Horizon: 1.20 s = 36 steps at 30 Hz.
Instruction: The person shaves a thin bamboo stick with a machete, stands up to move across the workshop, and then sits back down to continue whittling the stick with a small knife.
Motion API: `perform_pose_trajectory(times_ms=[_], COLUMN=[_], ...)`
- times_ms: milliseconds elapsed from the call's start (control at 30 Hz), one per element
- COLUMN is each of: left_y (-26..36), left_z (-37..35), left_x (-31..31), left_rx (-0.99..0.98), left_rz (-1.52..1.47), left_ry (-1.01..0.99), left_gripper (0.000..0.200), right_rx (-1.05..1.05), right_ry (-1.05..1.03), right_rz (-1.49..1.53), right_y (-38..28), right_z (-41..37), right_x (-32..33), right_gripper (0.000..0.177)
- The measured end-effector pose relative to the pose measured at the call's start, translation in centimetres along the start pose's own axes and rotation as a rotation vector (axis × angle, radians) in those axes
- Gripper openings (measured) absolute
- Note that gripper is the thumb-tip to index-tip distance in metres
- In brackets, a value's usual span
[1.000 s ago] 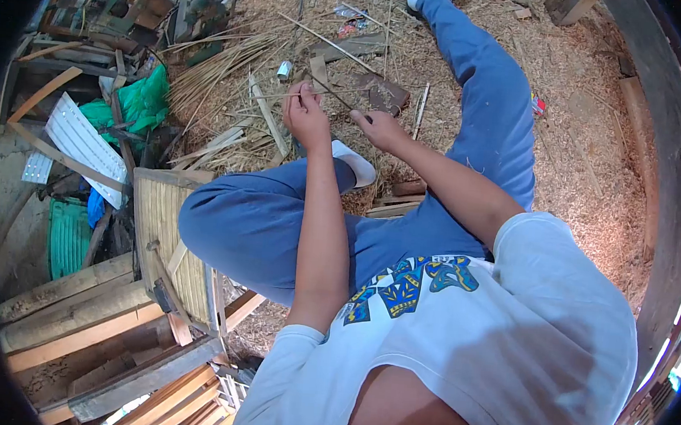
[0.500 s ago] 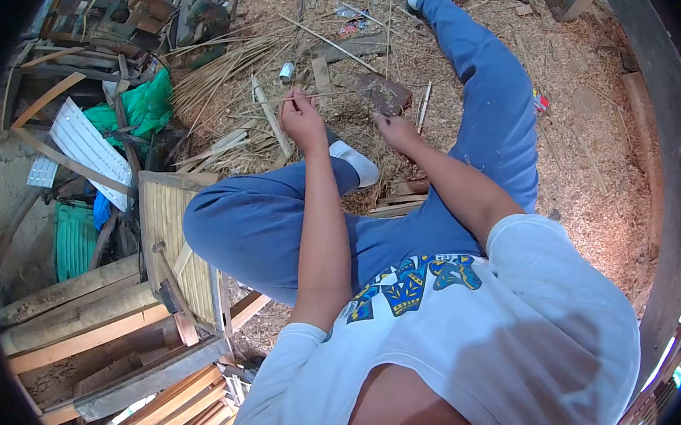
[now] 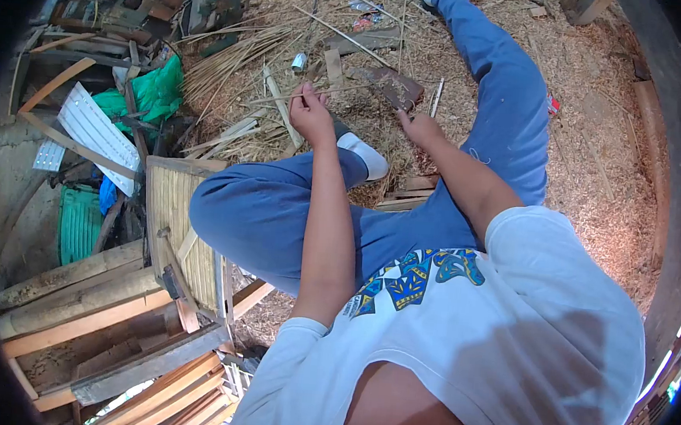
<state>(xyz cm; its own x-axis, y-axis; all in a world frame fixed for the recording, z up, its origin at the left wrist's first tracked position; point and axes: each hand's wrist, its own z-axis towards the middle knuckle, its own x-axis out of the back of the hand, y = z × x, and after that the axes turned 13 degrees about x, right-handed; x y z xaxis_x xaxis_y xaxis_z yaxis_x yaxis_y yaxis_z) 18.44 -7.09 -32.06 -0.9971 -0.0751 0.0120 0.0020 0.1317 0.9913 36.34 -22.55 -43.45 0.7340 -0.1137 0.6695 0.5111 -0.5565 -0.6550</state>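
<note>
My left hand [image 3: 311, 116] is closed around a thin strip [image 3: 347, 88] of pale wood or bamboo, which runs right toward a dark brown block [image 3: 400, 89] on the ground. My right hand [image 3: 420, 129] is closed beside the block's lower edge. It grips a small dark object, perhaps a blade, too small to make out. Below my left hand is my bent leg with a white-socked foot [image 3: 366, 156]; my other leg stretches away on the right.
Long thin strips [image 3: 236, 63] lie in a bundle at upper left, near a small can [image 3: 299, 62]. A bamboo panel [image 3: 185, 225] stands left of my knee. Green plastic [image 3: 153, 93] and scrap lie farther left. A wooden beam [image 3: 672, 101] borders the right.
The whole view has shifted slightly, with the scene now a little farther right. Both hands keep their grips, and the strip still reaches toward the block.
</note>
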Motion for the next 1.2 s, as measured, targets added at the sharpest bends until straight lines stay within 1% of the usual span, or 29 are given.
perform_pose_trajectory(times_ms=[67,167,233,267,367,467,567,600,667,767,867,967,1000,1067,1133,1167,1200], left_y=[0.2,0.5,0.5,0.9,0.8,1.4,0.2,0.2,0.3,0.9,1.2,1.6,1.6,0.7,0.2,-0.2,0.2], left_z=[0.5,-0.2,0.1,-0.2,-0.4,-0.9,0.0,0.0,0.1,-0.1,-0.6,-1.0,-1.2,-1.0,-0.3,-0.2,-0.1], left_x=[-0.6,-0.7,-0.9,-1.0,-0.9,-0.3,0.0,-0.4,-0.7,-1.2,-1.0,-1.3,-1.2,-0.7,-0.3,-0.2,-0.2], left_rx=[0.011,0.046,0.049,0.032,0.01,0.044,0.071,0.051,0.043,0.027,0.007,-0.021,-0.028,-0.005,0.01,0.024,0.039], left_rz=[-0.015,-0.042,-0.045,-0.001,-0.028,0.03,-0.003,-0.068,-0.043,0.022,0.063,0.055,0.052,0.072,0.054,0.028,0.005], left_ry=[0.013,0.066,0.088,0.082,0.049,0.041,0.014,0.033,0.049,0.041,0.067,0.099,0.11,0.13,0.119,0.1,0.077], left_gripper=[0.025,0.026,0.026,0.026,0.026,0.026,0.027,0.026,0.026,0.027,0.028,0.028,0.028,0.028,0.028,0.027,0.027], right_rx=[0.016,0.156,0.253,0.307,0.33,-0.039,-0.171,-0.154,-0.126,-0.033,0.142,0.359,0.313,0.22,-0.029,-0.074,-0.124], right_ry=[0.06,-0.066,-0.102,-0.12,-0.116,-0.118,-0.062,-0.052,-0.017,-0.013,-0.12,-0.11,-0.094,-0.052,-0.076,-0.082,-0.086], right_rz=[0.066,0.066,0.078,0.084,0.079,0.107,0.036,0.056,0.092,0.133,0.041,0.099,0.073,0.032,0.144,0.074,0.006], right_y=[-1.1,-2.3,-6.0,-7.4,-7.5,-1.0,1.1,0.5,-2.2,-2.1,-5.9,-8.2,-7.6,-4.2,0.1,2.1,2.0], right_z=[-0.3,0.5,-1.0,-1.7,-2.5,-0.1,0.1,-0.6,-2.3,-0.6,-0.6,-1.9,-1.9,-1.1,0.2,1.2,1.3], right_x=[-1.1,-1.3,0.7,1.8,2.4,-0.3,0.4,0.6,2.3,0.1,1.1,1.8,1.4,-0.3,-0.7,-0.8,-0.3], right_gripper=[0.076,0.075,0.073,0.073,0.076,0.079,0.082,0.082,0.083,0.081,0.076,0.074,0.075,0.077,0.078,0.079,0.081])
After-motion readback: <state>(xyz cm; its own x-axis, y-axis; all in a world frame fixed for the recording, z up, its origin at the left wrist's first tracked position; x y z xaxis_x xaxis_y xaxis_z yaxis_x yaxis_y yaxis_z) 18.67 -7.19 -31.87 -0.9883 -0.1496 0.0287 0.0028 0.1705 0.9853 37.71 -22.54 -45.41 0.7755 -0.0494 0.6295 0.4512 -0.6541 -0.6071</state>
